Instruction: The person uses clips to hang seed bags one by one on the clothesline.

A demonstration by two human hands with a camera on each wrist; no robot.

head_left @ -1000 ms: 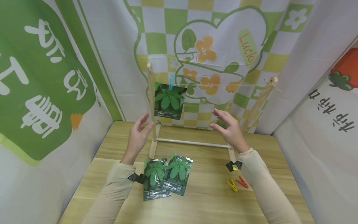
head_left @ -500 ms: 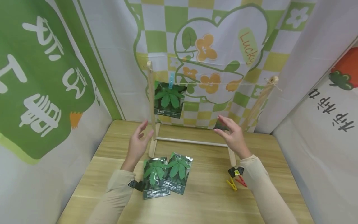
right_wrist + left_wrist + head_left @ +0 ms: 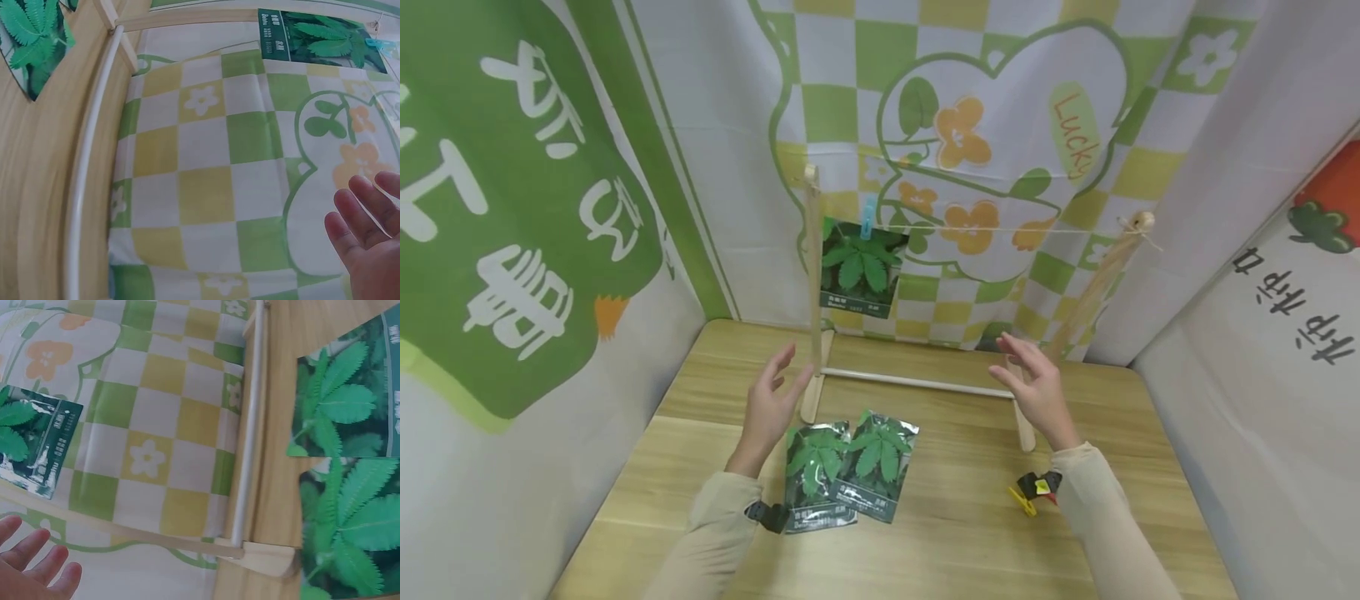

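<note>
A green leaf-print packet [image 3: 862,271] hangs from the string [image 3: 1000,229] of a wooden frame, held there by a blue clothespin [image 3: 867,221]. Two similar packets, a left one [image 3: 814,467] and a right one [image 3: 880,467], lie overlapping on the table. My left hand [image 3: 771,412] is raised beside the frame's left post [image 3: 815,283], its fingers apart and nothing in them. Near the frame's right foot [image 3: 1025,425] hovers my right hand [image 3: 1037,392], fingers loosely bent and holding nothing. A yellow clothespin [image 3: 1022,501] lies below my right wrist; a red one [image 3: 1051,498] is mostly hidden.
A white rod [image 3: 917,382] joins the frame's two feet low above the wooden table [image 3: 955,542]. The right post [image 3: 1097,287] leans outward in the head view. Behind the frame hangs a checkered cloth [image 3: 827,112], with more cloth walls at both sides.
Both hands have drawn down and slightly back toward the table's front, the right one also to the right. The right wrist strap now covers most of the red clothespin. The packets stay put.
</note>
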